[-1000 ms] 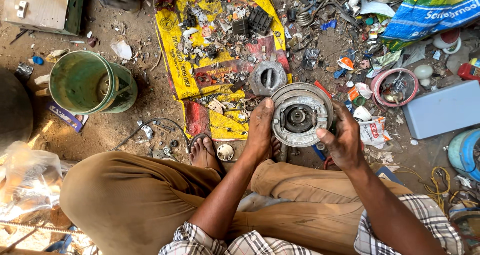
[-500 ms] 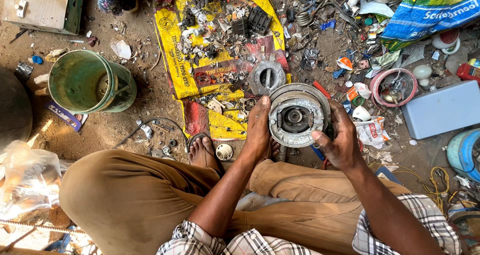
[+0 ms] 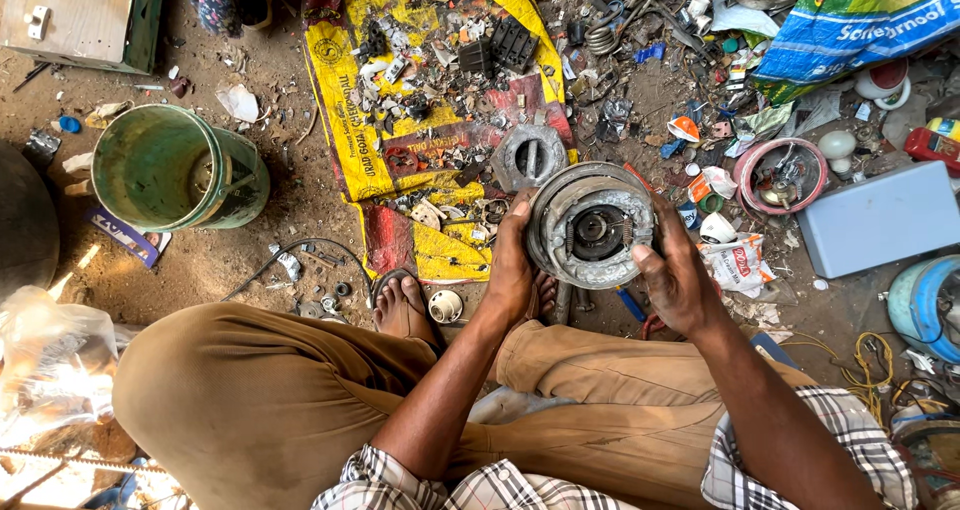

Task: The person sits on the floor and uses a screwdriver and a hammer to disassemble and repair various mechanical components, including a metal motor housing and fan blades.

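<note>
Seemingly mid-inspection: both hands grip a round metal drum (image 3: 590,225) right of frame centre, open face up (springs inside). Left hand (image 3: 512,265) clasps its left rim, right hand (image 3: 678,275) its right. Turning it calls for a steady two-handed hold.

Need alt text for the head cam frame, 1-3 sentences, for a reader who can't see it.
Seen from above, a seated person's left hand and right hand grip opposite sides of a round grey metal drum part, its open face up. Below it lie a yellow printed sack strewn with small scrap pieces, and a green bucket on its side on the dirt floor.
</note>
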